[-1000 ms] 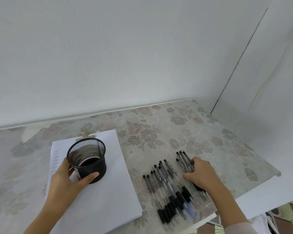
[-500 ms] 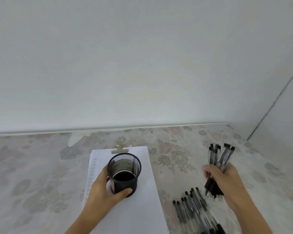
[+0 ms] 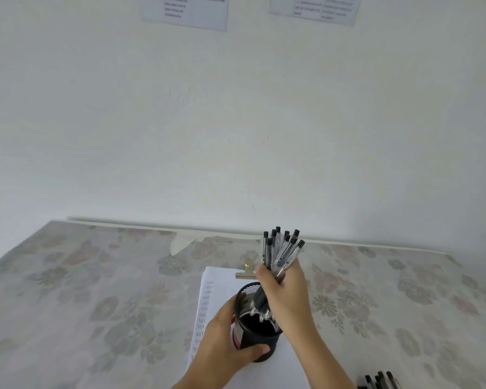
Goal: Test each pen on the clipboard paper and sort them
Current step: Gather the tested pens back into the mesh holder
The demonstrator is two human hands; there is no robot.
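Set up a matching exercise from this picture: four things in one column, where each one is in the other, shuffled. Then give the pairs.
Things
1. bundle of pens
2. mesh cup
3. metal clip
4. loose pens

Places
A. lying on the table at the lower right edge of the view
B. at the top edge of the paper
C. gripped by the right hand, lower ends at the cup's mouth
D. held by the left hand

Pairs: 1-C, 2-D, 3-B, 4-A
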